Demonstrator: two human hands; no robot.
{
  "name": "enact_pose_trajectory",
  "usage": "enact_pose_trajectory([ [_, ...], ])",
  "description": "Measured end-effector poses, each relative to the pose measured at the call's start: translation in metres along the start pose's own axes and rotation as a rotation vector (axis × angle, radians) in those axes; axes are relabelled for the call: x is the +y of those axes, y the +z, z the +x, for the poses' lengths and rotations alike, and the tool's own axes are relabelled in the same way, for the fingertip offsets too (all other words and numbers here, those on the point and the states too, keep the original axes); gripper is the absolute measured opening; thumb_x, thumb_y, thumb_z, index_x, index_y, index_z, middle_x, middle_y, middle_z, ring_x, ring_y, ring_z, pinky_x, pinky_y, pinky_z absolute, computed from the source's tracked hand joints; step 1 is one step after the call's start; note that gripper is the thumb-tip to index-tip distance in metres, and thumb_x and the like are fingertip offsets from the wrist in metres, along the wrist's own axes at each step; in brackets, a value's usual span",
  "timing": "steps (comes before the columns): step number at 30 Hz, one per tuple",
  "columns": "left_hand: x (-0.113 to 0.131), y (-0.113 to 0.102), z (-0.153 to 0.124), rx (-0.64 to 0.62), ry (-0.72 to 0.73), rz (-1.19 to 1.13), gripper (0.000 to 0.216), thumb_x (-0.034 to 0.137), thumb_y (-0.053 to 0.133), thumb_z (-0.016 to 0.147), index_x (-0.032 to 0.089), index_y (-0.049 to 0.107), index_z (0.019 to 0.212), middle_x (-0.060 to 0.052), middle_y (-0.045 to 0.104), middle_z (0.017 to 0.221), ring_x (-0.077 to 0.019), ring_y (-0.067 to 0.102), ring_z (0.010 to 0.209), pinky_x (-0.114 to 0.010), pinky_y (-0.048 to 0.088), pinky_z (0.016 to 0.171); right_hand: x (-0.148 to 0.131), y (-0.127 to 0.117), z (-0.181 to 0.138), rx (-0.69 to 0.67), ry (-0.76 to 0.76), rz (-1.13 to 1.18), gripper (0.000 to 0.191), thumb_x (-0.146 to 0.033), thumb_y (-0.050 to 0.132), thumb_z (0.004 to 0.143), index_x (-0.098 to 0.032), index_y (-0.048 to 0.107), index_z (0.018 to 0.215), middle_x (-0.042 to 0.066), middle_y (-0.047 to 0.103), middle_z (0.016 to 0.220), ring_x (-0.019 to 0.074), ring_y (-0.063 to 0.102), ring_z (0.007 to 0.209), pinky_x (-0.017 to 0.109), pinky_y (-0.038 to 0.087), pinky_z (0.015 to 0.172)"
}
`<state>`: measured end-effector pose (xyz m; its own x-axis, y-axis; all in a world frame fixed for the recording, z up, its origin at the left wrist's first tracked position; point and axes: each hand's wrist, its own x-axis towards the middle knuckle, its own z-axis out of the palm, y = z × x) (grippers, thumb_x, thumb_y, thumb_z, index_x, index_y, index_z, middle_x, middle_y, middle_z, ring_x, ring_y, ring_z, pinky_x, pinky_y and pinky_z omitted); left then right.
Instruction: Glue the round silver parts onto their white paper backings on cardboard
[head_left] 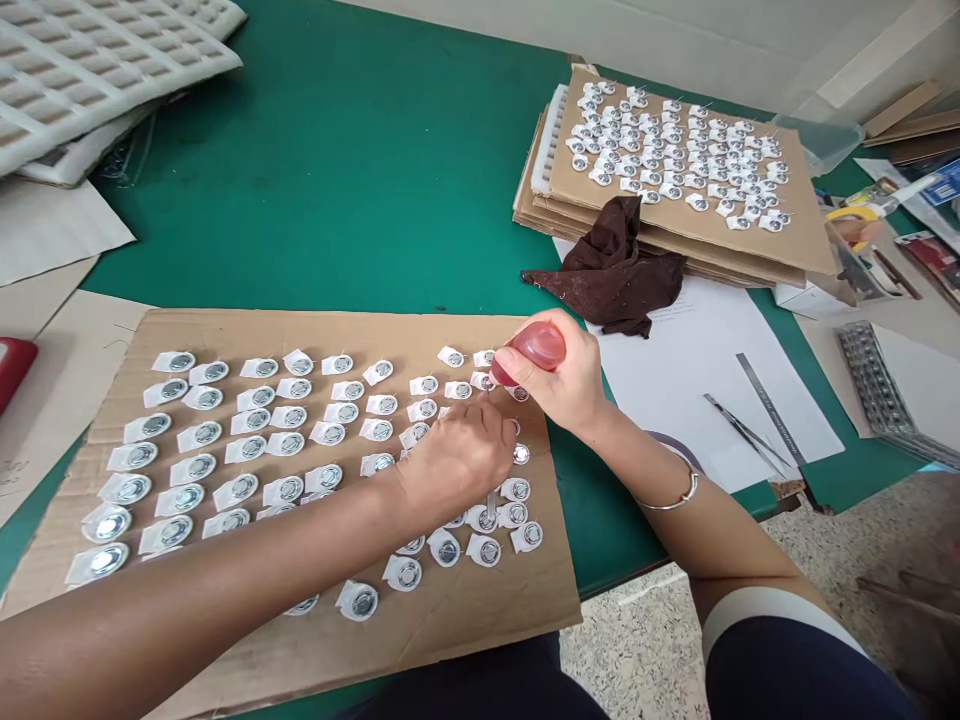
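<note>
My right hand [570, 375] is wrapped round a smooth, red rubber bulb [541, 345] above the right part of a cardboard sheet [450, 640]. Rows of small white parts with round, silvery ring-shaped centres [357, 600] lie over that sheet. Low over the right-hand rows, my left hand [469, 450] has its fingers closed, back upward. Its fingertips are close under the bulb, and whatever they pinch is hidden. The left forearm crosses the sheet and covers part of the rows.
Behind on the right stands a stack of cardboard sheets [810, 240] topped with similar parts. A dark brown cloth [611, 270] lies against it. Tweezers [746, 428] and a steel ruler [771, 410] rest on paper. White moulded trays [112, 75] occupy the far left of the green table [360, 180].
</note>
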<state>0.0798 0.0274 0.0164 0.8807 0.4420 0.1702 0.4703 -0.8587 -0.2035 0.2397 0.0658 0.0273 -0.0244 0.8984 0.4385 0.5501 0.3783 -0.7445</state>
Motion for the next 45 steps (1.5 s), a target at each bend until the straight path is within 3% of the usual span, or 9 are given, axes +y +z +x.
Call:
enact_pose_trajectory([
  [20,0.0000,0.0011,0.0001,0.027,0.003,0.004,0.021,-0.003,0.037,0.078,0.008,0.056,0.077,-0.012,0.058,0.064,-0.0237,0.061,0.064,-0.033,0.049,0.051,-0.0008,0.0010,-0.0018,0.014,-0.047,-0.022,0.030,-0.042,0.070,0.072,-0.020,0.052,0.084,0.000,0.064,0.073,0.0142,0.061,0.066,0.027,0.048,0.061],
  [38,-0.0005,0.0010,-0.0014,0.051,0.011,0.012,0.021,-0.003,0.039,0.078,0.010,0.055,0.076,-0.010,0.059,0.067,-0.0219,0.061,0.068,-0.033,0.053,0.058,0.0028,0.0021,-0.0009,0.046,-0.044,-0.026,0.031,-0.045,0.068,0.073,-0.020,0.052,0.084,0.000,0.063,0.074,0.0150,0.061,0.067,0.028,0.048,0.061],
  [45,-0.0016,0.0000,-0.0010,0.056,0.009,0.035,0.024,-0.005,0.035,0.076,0.011,0.052,0.073,-0.009,0.058,0.065,-0.0201,0.059,0.062,-0.033,0.051,0.054,0.0042,0.0017,0.0004,0.053,-0.043,-0.028,0.031,-0.043,0.069,0.073,-0.020,0.052,0.083,0.000,0.064,0.076,0.0146,0.061,0.068,0.027,0.048,0.062],
])
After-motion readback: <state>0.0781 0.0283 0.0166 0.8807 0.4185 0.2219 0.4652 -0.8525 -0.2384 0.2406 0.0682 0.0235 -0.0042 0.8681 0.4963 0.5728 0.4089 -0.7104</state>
